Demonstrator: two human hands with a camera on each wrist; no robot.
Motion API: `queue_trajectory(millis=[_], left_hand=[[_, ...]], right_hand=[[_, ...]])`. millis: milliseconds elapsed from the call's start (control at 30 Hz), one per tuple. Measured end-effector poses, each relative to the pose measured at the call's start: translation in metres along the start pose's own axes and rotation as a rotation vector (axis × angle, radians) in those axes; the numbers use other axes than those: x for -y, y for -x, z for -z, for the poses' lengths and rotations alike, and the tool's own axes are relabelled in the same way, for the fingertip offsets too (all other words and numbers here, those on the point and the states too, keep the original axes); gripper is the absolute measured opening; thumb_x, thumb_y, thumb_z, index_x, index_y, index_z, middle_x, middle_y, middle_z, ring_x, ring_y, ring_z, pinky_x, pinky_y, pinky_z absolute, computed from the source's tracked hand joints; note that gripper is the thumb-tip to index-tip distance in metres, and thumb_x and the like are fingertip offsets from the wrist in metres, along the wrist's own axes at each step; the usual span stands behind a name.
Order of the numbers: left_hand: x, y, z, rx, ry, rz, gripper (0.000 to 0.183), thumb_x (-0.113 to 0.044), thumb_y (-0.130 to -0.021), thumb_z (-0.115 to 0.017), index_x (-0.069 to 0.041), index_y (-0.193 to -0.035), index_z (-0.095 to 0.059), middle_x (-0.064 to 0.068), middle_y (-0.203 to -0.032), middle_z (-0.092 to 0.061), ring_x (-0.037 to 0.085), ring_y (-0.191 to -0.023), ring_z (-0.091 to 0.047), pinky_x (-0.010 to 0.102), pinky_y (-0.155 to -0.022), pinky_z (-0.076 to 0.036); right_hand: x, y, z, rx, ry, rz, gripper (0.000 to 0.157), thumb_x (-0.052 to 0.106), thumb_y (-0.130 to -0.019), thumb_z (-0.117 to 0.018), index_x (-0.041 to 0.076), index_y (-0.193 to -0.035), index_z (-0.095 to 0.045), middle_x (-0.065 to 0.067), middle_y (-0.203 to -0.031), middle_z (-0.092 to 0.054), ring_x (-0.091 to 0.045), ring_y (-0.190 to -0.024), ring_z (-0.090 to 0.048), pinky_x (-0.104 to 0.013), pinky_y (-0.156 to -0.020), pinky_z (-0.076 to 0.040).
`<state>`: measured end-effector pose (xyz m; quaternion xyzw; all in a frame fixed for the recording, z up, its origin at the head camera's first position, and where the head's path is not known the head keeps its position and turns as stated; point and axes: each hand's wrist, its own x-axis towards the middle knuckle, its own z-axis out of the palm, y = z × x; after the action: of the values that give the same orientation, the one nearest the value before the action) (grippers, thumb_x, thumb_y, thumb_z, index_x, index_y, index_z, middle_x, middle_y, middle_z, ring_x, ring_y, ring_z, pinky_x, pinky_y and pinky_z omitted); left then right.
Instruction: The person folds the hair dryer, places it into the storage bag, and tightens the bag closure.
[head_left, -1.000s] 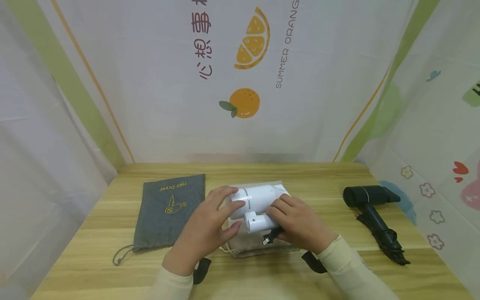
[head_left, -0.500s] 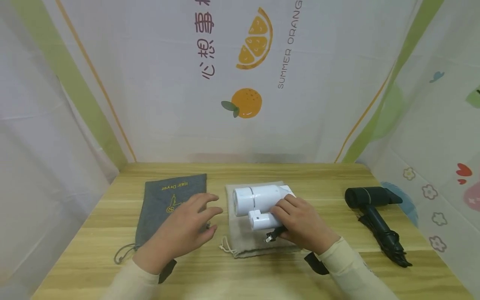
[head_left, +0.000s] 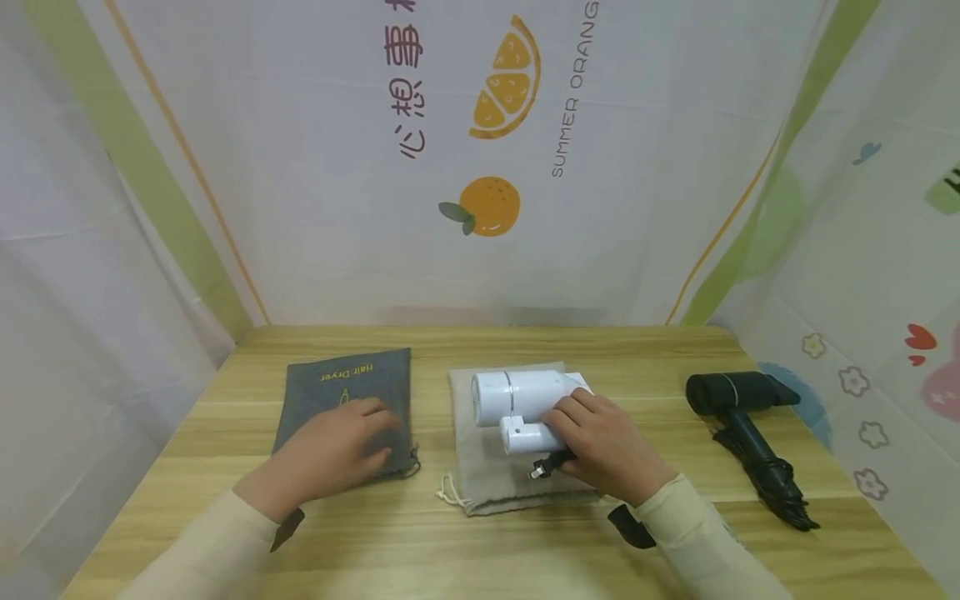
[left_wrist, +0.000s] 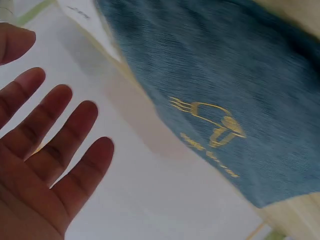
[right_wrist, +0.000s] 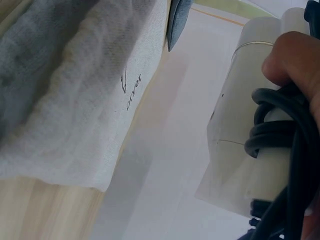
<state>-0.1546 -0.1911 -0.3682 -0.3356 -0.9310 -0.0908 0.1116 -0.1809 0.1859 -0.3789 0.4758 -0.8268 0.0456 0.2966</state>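
My right hand (head_left: pixel 609 450) grips a white hair dryer (head_left: pixel 525 395) by its folded handle, above a beige drawstring bag (head_left: pixel 487 482). In the right wrist view, black cord (right_wrist: pixel 272 131) is wound round the dryer's handle, and the bag's printed side faces the camera. A two-pin plug (head_left: pixel 542 468) hangs under the handle. My left hand (head_left: pixel 330 450), fingers spread and holding nothing, hovers over a dark grey drawstring bag (left_wrist: pixel 200 55) with a yellow hair dryer drawing. From the head, that hand hides much of the drawing.
A black hair dryer (head_left: pixel 738 392) with a bundled cord (head_left: pixel 780 492) lies at the right of the wooden table (head_left: pixel 525 554). White printed cloth (head_left: pixel 337 208) hangs behind the table and on both sides.
My left hand has let go of the white hair dryer's rear end and moved left, over the grey bag. The right hand keeps its grip, with the dryer shifted slightly right.
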Motion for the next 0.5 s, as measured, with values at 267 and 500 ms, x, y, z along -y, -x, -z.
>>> queue_trajectory(millis=[267,500], left_hand=[[0.028,0.022,-0.004,0.231,0.068,0.177,0.038,-0.026,-0.082,-0.078,-0.005,-0.113,-0.069,0.009,-0.109,-0.065,0.031,-0.098,-0.064,0.048,-0.084,-0.054],[0.045,0.036,-0.016,0.353,0.145,0.299,0.044,-0.027,-0.076,-0.083,-0.003,-0.109,-0.069,0.03,-0.123,-0.058,0.05,-0.113,-0.056,0.06,-0.097,-0.045]], right_hand=[[0.002,0.0,-0.003,-0.009,0.002,-0.002,0.063,0.024,-0.051,-0.094,0.011,-0.101,-0.059,0.0,-0.095,-0.06,-0.022,-0.086,-0.056,-0.037,-0.072,-0.051],[0.003,0.001,-0.004,-0.015,0.0,-0.003,0.064,0.024,-0.05,-0.095,0.01,-0.102,-0.06,-0.001,-0.096,-0.061,-0.022,-0.087,-0.056,-0.038,-0.073,-0.052]])
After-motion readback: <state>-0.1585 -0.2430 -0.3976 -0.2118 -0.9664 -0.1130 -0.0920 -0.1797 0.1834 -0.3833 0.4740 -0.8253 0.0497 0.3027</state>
